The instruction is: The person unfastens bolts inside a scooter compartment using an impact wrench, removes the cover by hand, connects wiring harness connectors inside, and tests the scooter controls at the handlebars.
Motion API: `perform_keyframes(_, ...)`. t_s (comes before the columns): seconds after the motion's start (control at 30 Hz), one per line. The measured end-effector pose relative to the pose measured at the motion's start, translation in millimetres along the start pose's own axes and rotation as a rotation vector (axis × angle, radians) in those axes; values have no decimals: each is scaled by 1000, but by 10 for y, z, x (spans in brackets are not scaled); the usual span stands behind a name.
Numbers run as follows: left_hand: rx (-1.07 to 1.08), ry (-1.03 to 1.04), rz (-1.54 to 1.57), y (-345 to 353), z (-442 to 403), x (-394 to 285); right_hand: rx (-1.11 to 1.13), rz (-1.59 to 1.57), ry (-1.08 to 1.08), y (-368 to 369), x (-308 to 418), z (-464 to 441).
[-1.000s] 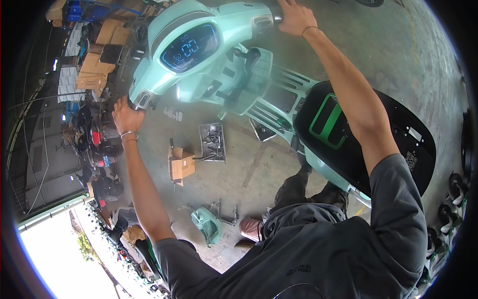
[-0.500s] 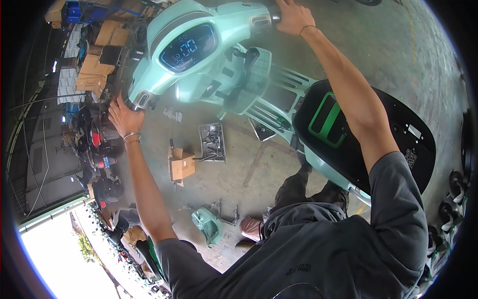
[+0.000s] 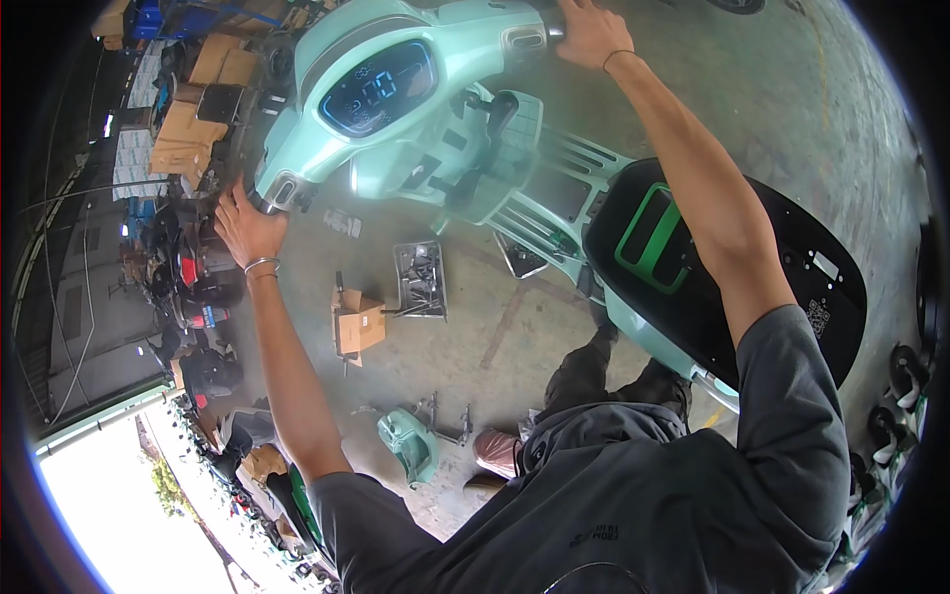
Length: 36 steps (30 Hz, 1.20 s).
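A mint-green scooter (image 3: pixel 465 45) stands before me, its dashboard display (image 3: pixel 378 89) lit with blue digits. My left hand (image 3: pixel 249 228) is closed around the handlebar grip (image 3: pixel 262 201) at the left end. At the other end, my right hand (image 3: pixel 592 38) holds the right grip (image 3: pixel 556 34), most of which the hand covers. Slatted floorboards (image 3: pixel 534 230) run back to a flat black seat base (image 3: pixel 732 267) with a green panel, beneath my right forearm. My legs are beside the scooter, on its left.
On the concrete floor lie a metal tray (image 3: pixel 421 282) of parts, an open cardboard box (image 3: pixel 358 325) with a bar across it, and a loose mint-green body panel (image 3: pixel 408 445). Stacked cartons (image 3: pixel 188 139) are at the left, with more scooters below them. Several wheels (image 3: pixel 896 381) line the right edge.
The blue digits on the display look different, with the lit figure changed. The handlebar and both hands have shifted very slightly in view; both hands keep their hold.
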<state>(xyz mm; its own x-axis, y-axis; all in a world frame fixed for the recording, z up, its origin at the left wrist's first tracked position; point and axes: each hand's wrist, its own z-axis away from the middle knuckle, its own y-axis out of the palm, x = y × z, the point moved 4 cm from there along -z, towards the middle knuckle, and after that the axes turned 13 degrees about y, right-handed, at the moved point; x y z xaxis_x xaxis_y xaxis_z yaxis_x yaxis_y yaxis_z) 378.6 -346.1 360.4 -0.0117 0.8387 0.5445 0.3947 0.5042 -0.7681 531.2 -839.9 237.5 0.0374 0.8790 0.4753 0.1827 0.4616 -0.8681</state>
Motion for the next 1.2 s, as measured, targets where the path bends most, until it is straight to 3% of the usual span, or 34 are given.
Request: perform_keyframes(1.2, 127, -13, 42, -11, -52, 25, 20, 24, 15, -31, 2, -29)
